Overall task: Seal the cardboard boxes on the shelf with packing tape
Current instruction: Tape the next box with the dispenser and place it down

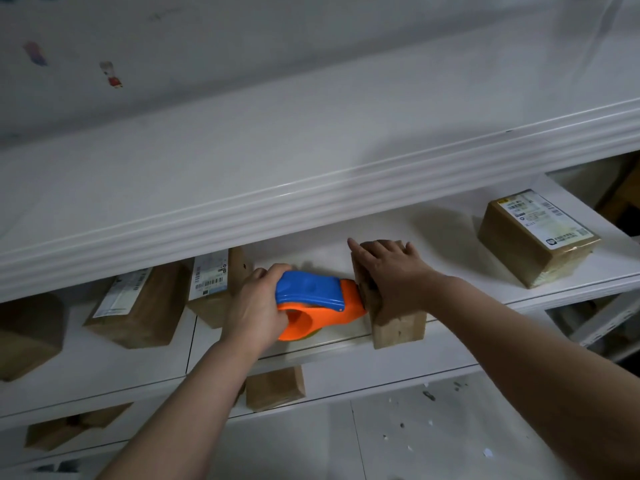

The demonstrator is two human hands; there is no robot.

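Note:
A small brown cardboard box [398, 329] stands at the front edge of the white shelf [450, 230]. My right hand [391, 268] lies flat on its top, fingers spread, covering most of it. My left hand [258, 303] grips an orange and blue tape dispenser [313, 299] whose orange nose touches the box's left side. The tape itself is hidden by the dispenser.
More cardboard boxes stand on the same shelf: a labelled one at the right [536, 237], two labelled ones left of the dispenser [214, 285] [138, 306] and a plain one at far left [27, 334]. A shelf board [311, 188] overhangs above. Lower shelves hold further boxes [275, 388].

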